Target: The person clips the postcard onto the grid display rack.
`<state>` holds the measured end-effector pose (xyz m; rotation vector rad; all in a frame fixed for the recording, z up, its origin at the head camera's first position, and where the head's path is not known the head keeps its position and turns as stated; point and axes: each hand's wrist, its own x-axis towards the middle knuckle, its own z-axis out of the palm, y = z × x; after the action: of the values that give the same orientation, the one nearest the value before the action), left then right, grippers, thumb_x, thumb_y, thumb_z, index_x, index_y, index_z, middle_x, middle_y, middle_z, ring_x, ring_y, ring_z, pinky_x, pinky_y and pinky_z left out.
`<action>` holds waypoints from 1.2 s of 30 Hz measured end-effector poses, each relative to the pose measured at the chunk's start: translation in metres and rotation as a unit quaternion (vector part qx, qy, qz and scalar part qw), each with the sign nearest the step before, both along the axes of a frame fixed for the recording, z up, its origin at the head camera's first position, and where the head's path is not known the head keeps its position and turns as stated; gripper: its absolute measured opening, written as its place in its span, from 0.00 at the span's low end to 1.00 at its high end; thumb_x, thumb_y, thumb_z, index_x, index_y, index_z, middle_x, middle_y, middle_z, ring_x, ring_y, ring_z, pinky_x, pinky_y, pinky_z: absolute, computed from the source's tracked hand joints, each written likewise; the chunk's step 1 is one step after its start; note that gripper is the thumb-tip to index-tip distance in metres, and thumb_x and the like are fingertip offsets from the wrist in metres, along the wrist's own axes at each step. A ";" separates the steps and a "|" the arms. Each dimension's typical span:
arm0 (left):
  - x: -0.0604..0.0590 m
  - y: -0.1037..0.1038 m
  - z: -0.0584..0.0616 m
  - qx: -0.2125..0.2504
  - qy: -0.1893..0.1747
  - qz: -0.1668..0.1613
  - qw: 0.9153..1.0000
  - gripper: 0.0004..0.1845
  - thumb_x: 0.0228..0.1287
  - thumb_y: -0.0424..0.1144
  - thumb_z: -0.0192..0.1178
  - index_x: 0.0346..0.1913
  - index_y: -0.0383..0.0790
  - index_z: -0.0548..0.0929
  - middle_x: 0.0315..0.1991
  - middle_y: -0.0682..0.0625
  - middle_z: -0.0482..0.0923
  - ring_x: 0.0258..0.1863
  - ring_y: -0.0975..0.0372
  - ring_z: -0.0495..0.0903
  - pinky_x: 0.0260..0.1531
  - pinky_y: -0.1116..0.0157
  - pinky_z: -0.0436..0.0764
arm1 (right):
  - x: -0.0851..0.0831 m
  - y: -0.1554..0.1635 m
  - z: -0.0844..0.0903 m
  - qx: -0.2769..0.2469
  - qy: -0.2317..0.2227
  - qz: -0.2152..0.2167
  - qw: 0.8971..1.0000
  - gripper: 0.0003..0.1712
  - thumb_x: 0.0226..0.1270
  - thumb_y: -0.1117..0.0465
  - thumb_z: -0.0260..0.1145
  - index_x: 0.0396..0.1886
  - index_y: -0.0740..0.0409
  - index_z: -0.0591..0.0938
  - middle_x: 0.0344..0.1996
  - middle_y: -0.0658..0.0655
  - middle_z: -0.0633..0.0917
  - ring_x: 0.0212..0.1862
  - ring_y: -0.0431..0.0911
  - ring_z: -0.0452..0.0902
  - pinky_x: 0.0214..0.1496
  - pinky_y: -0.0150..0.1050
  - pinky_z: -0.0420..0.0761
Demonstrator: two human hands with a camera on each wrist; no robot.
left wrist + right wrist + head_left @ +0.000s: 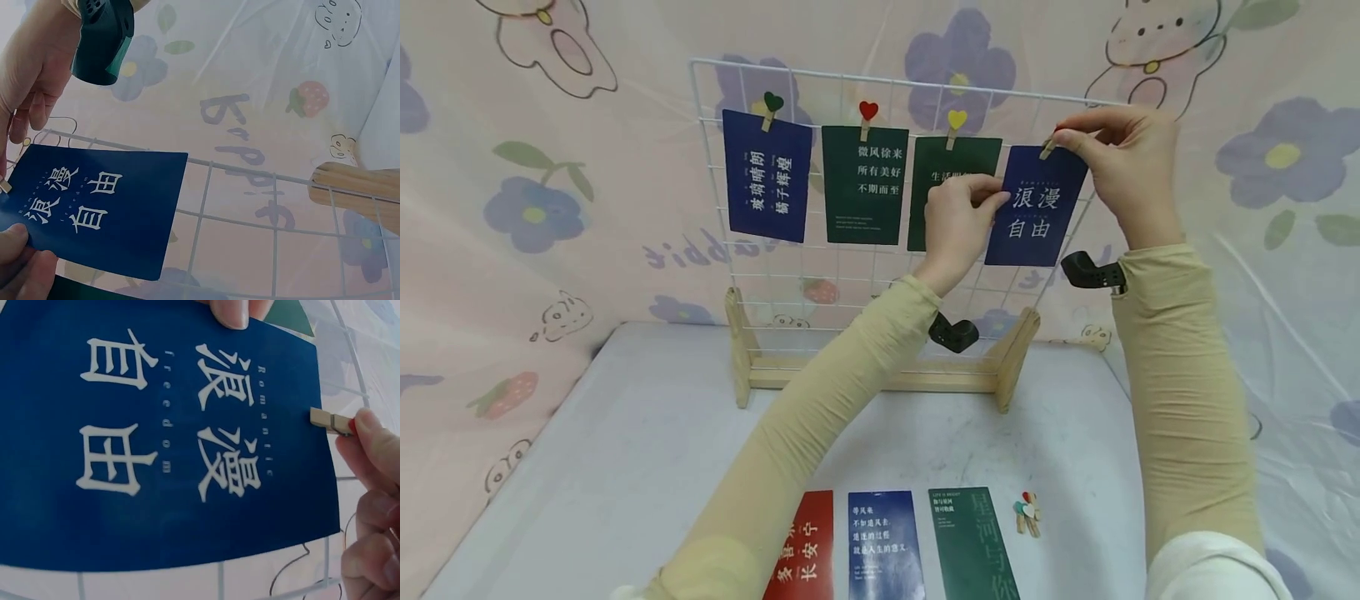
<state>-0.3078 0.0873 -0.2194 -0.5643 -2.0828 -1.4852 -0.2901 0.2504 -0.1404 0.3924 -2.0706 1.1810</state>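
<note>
The left hand (958, 221) pinches the left edge of a blue card (1037, 207) between thumb and fingers (15, 240), holding it flat against the white wire grid (850, 275). The right hand (1120, 158) pinches a small wooden clip (1048, 148) at the card's top edge; in the right wrist view the clip's tip (330, 419) touches the card's border, fingers (375, 440) closed on its red end. The card hangs slightly tilted at the right end of the grid's top row, partly overlapping a green card (951, 167) held by a yellow-heart clip (956, 123). Further left hang a second green card (863, 185) and another blue card (767, 177). The grid stands in a wooden base (940, 379) on the worktop (625, 442). Near the front lie a red card (805, 550), two more cards and a heap of spare clips (1027, 510).
</note>
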 end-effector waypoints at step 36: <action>0.002 -0.009 -0.010 0.016 0.007 -0.065 0.998 0.09 0.63 0.31 0.63 0.46 0.34 0.84 0.39 0.48 0.84 0.32 0.68 0.81 0.32 0.80 0.78 | 0.012 -0.008 -0.048 0.080 0.201 -0.070 0.974 0.09 0.63 0.73 0.62 0.40 0.69 0.85 0.35 0.62 0.86 0.34 0.27 0.76 0.41 0.23 0.76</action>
<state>-0.3057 0.0784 -0.2291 -0.7076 -2.0412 -1.5784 -0.2780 0.2421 -0.1888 0.5065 -1.8079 0.7780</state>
